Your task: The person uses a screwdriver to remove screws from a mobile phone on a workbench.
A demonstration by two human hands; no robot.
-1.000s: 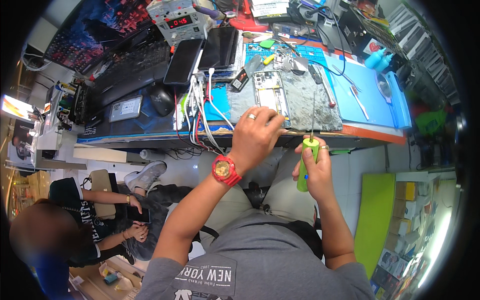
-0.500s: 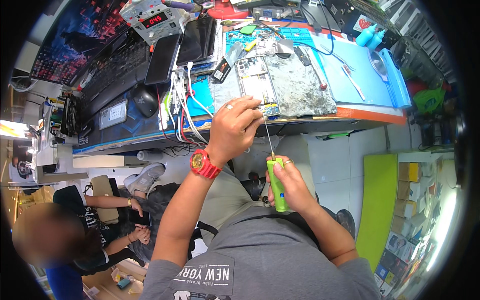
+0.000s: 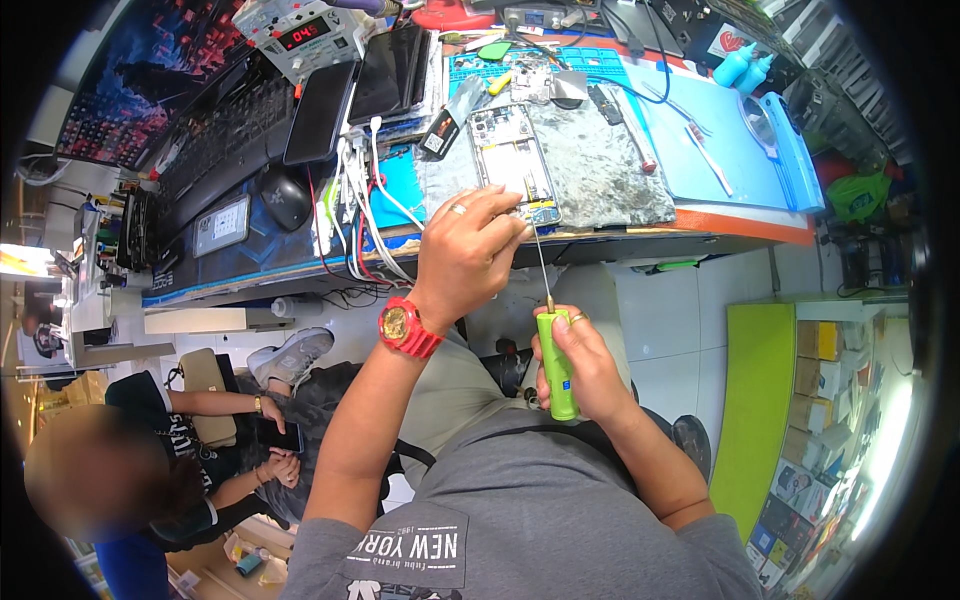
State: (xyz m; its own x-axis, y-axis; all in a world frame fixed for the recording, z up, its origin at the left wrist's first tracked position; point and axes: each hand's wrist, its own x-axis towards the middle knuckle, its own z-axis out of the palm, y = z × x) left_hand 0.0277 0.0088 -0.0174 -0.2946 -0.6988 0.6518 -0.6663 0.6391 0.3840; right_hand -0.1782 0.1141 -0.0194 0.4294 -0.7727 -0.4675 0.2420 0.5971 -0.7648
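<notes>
My left hand (image 3: 470,240), wearing a ring and a red watch on the wrist, is bent at the lower end of an opened phone (image 3: 510,150) on the grey mat (image 3: 600,170), its fingers pinched; what they grip is hidden. Below it, my right hand (image 3: 590,360) wraps round a green-handled tool (image 3: 560,390). The tool's long, thin metal shaft rises to the phone's bottom edge, beside my left fingertips. A dark packet (image 3: 440,130) lies left of the phone.
Cables (image 3: 355,210), phones (image 3: 320,115), a mouse (image 3: 285,195), keyboard (image 3: 220,145) and power supply (image 3: 305,40) crowd the bench's left. A blue tray (image 3: 685,120) with brushes and bottles (image 3: 740,65) is right. A seated person (image 3: 180,470) holds a phone at lower left.
My right hand has moved left and down, and the tool's shaft has swung left to the phone's lower edge. My left hand has shifted left in the picture, with the bench.
</notes>
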